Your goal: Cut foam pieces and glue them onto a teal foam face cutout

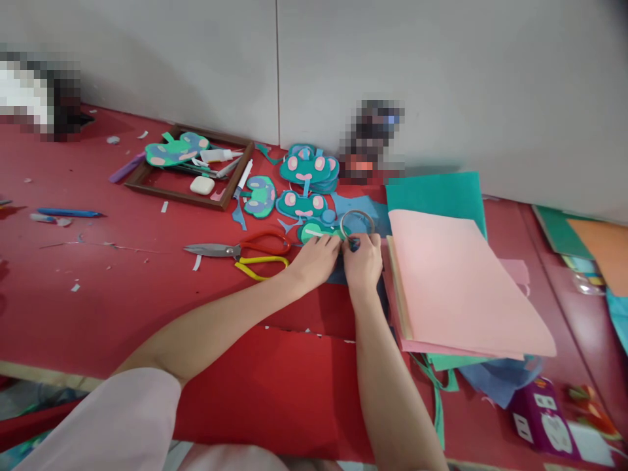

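Photographed at a red table (230, 307), with both bare hands close together over small cutouts. Shown at the right hand (363, 263), with its fingers curled inward: a pale ring (343, 226), its lower edge right at the fingertips, near a small dark piece (354, 244); impossible to tell whether firmly gripped. Seen at the left hand (318, 261), with its fingers loosely bent and barely parted: a green cutout (314, 231), right by the fingertips, with any pinch between finger and thumb hidden. Displayed just beyond: teal cutouts (304, 171) with pink spots, partly stacked, beside a blue sheet (360, 204). Laid out to the left of the hands: scissors (229, 250) with one red handle and one yellow, a blue pen (69, 212) and, farther back, a wooden frame (176, 194) around a white bottle (214, 156) and a rounded white block (202, 186). Piled to the right: a large pink sheet (456, 281) overlapping a teal sheet (441, 195), near a purple box (538, 402).
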`<state>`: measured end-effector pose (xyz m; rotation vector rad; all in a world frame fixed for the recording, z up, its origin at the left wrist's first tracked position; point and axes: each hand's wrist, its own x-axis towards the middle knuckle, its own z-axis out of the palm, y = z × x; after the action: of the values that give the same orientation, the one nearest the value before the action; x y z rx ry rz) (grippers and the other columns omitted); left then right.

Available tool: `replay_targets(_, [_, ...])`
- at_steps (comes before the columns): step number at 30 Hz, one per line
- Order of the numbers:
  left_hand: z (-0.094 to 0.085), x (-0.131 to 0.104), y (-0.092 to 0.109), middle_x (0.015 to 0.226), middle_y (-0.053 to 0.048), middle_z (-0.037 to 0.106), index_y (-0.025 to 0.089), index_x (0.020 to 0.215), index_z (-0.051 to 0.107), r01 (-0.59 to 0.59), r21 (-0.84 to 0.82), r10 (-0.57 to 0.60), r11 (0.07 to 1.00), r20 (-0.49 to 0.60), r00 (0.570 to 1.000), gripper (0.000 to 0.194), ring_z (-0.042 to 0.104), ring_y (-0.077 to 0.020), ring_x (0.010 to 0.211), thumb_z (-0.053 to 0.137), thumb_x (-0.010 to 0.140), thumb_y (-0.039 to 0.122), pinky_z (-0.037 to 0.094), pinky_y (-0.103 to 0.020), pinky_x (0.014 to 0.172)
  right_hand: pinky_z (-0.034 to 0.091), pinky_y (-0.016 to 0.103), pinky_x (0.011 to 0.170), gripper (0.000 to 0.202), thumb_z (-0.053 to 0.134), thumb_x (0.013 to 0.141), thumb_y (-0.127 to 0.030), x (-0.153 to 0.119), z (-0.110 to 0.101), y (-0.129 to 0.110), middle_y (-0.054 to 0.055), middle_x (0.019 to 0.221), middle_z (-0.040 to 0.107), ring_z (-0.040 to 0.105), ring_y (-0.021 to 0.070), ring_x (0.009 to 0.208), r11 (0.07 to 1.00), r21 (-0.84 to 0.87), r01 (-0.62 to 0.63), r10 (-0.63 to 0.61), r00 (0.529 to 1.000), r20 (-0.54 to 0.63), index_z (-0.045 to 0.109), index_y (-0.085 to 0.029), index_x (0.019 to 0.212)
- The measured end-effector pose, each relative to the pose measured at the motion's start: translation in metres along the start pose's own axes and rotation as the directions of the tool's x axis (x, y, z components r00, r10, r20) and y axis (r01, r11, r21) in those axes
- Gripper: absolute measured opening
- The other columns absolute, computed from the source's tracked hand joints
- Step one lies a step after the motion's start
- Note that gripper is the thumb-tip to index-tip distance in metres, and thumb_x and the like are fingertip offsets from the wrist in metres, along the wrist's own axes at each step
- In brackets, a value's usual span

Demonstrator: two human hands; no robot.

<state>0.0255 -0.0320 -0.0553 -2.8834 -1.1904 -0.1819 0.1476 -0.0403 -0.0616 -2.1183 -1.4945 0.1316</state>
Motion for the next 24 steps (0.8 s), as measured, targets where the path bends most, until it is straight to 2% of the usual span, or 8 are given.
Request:
replay_targets(5, [0.0005, -0.0005, -0.0001, 0.109, -0.013, 0.053, 0.007, 0.113, 0.053, 0.006, 0.002, -0.006, 1.000, 0.003, 1.000, 0.029, 0.049, -0.0254, 0.102, 0.035, 0.092, 0.018, 0.041, -0.037, 0.079, 0.038, 0.028, 0.059, 0.019, 0.052, 0.081, -0.023, 0.0006, 0.0004, 0.0009, 0.009, 0.099, 0.058, 0.056, 0.0206, 0.084, 0.999, 0.034, 0.025, -0.025, 1.000, 0.002, 0.067, -0.018, 0.092])
replay_targets(9, [0.0006, -0.0001, -0.0007, 0.111, -0.013, 0.053, 0.007, 0.116, 0.051, 0.014, -0.007, -0.014, 1.000, -0.002, 1.000, 0.031, 0.049, -0.0254, 0.103, 0.035, 0.093, 0.018, 0.041, -0.037, 0.079, 0.043, 0.031, 0.070, 0.025, 0.050, 0.082, -0.020, 0.0001, 0.0017, 0.0022, 0.011, 0.103, 0.059, 0.055, 0.0230, 0.093, 0.995, 0.060, 0.077, -0.077, 0.997, -0.007, 0.069, -0.017, 0.096])
replay_targets(14, [-0.0013, 0.0006, -0.0025, 0.113, -0.014, 0.053, 0.005, 0.119, 0.050, 0.009, -0.002, -0.009, 1.000, -0.004, 1.000, 0.033, 0.049, -0.0260, 0.103, 0.036, 0.092, 0.019, 0.041, -0.037, 0.080, 0.045, 0.033, 0.077, 0.030, 0.046, 0.087, -0.025, 0.0009, 0.0028, 0.0042, 0.013, 0.112, 0.060, 0.055, 0.0239, 0.099, 0.985, 0.125, 0.116, -0.117, 0.993, 0.003, 0.070, -0.017, 0.104])
replay_targets(19, [-0.0026, 0.0002, -0.0016, 0.112, -0.014, 0.054, 0.006, 0.121, 0.049, 0.013, 0.003, -0.013, 1.000, 0.002, 1.000, 0.034, 0.049, -0.0256, 0.102, 0.035, 0.093, 0.019, 0.041, -0.037, 0.080, 0.046, 0.033, 0.079, 0.028, 0.048, 0.085, -0.023, 0.0054, 0.0024, 0.0070, 0.012, 0.105, 0.064, 0.058, 0.0222, 0.094, 0.979, 0.165, 0.124, -0.128, 0.992, 0.016, 0.072, -0.015, 0.098])
replay_targets(24, [-0.0042, 0.0004, -0.0016, 0.112, -0.015, 0.053, 0.006, 0.120, 0.050, 0.012, 0.007, -0.012, 1.000, 0.012, 1.000, 0.034, 0.049, -0.0257, 0.103, 0.034, 0.093, 0.019, 0.040, -0.036, 0.081, 0.047, 0.030, 0.074, 0.022, 0.052, 0.078, -0.017, 0.0098, 0.0050, 0.0094, 0.008, 0.093, 0.067, 0.058, 0.0171, 0.074, 0.954, 0.284, 0.097, -0.103, 0.995, 0.004, 0.071, -0.015, 0.089])
